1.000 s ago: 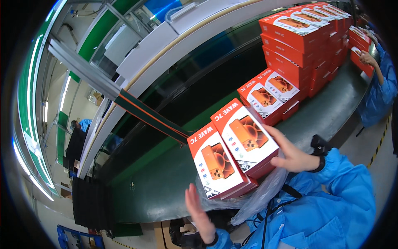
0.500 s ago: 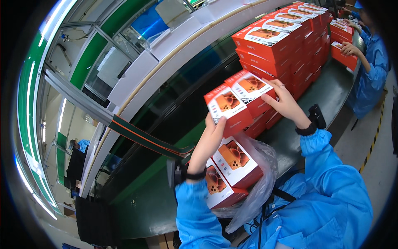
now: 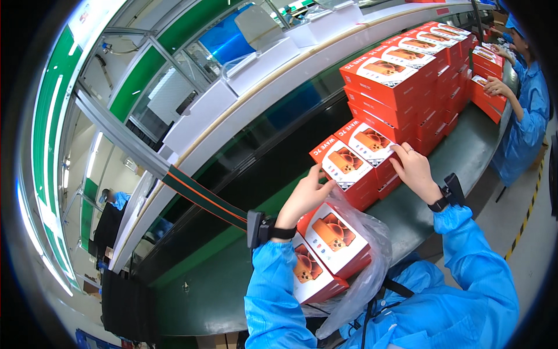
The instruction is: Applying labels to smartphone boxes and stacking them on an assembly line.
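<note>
Reaching forward with both hands, the person in blue sleeves works at two red-and-white product boxes lying side by side on the green conveyor belt. Left hand is up against the near edge of the left box, fingers spread loosely and thumb touching its white top, nothing clenched, just pressing and steadying. Right hand lies on the right box, fingertips resting flat on its near corner, palm open, not wrapped around it. Those two boxes sit touching each other, right in front of a tall stack of the same red boxes that runs along the belt to the far right.

Closer in, just under the left forearm, two more boxes of the same kind lie tilted against a clear plastic bag at the person's chest. Each wrist carries a black band with a small black device.

Far right, a co-worker's hand rests on another red box at the end of the stack. Behind the belt runs a white ledge, with a striped strap crossing the dark gap below it.
</note>
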A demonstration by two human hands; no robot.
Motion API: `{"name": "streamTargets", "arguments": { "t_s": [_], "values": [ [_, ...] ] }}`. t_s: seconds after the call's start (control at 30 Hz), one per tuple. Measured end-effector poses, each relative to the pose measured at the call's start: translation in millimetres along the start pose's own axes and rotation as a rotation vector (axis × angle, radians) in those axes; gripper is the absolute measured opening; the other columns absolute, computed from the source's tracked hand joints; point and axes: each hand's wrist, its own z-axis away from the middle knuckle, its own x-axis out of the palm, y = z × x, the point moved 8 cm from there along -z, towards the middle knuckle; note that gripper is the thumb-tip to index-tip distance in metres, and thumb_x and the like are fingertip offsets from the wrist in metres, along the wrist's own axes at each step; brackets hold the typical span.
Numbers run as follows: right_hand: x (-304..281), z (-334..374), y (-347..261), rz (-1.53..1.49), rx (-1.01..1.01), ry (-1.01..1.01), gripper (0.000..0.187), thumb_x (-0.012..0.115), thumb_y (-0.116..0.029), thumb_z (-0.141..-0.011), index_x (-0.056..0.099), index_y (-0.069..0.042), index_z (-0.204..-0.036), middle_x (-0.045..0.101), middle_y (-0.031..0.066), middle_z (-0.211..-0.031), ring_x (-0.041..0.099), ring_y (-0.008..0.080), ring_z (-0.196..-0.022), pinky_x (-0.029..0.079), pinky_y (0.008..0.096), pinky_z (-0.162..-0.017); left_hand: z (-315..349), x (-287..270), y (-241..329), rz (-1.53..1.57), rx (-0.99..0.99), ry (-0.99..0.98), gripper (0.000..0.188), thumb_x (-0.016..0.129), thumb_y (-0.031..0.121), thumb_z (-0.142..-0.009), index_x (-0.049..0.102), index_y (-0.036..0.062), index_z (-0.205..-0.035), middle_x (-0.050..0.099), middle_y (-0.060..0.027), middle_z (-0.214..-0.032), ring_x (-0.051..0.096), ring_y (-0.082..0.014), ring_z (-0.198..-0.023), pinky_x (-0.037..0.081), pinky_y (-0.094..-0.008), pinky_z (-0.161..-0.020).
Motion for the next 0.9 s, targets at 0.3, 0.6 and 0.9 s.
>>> {"name": "streamTargets", "arguments": {
  "t_s": [0.3,0.6,0.9],
  "values": [
    [-79.5,-70.5,-112.1,-0.561,-0.255,-0.061,0.010,0.063,-0.009,-0.077,0.059,-0.005,-0.084,0.056,0.0078,-0.080,0.058,0.0239,-0.064,0.046,0.0316,-0.057,113.5,0.6,6.9,-0.555,0.235,0.237,0.053,0.056,0.029,-0.086,0.040,0.0044,-0.131,0.036,-0.0220,-0.136,0.034,-0.0394,-0.127,0.028,-0.0498,-0.103],
    [5.8,-263.6,-183.4,-0.253,-0.433,0.522,0.013,0.058,-0.017,-0.080,0.059,-0.007,-0.087,0.058,0.0093,-0.094,0.055,0.0307,-0.087,0.047,0.0410,-0.076,121.9,34.7,-11.6,-0.600,0.107,0.145,0.061,0.047,0.045,-0.087,0.035,0.0130,-0.138,0.027,-0.0192,-0.143,0.023,-0.0431,-0.131,0.013,-0.0603,-0.104],
    [63.2,-323.8,-224.5,0.057,-0.406,0.502,0.010,0.056,-0.014,-0.076,0.066,-0.012,-0.077,0.058,0.0046,-0.101,0.049,0.0275,-0.097,0.039,0.0410,-0.083,132.5,32.5,-17.1,-0.570,0.121,0.202,0.062,0.048,0.047,-0.087,0.036,0.0133,-0.137,0.029,-0.0191,-0.143,0.024,-0.0440,-0.131,0.013,-0.0605,-0.104]
  ]
}}
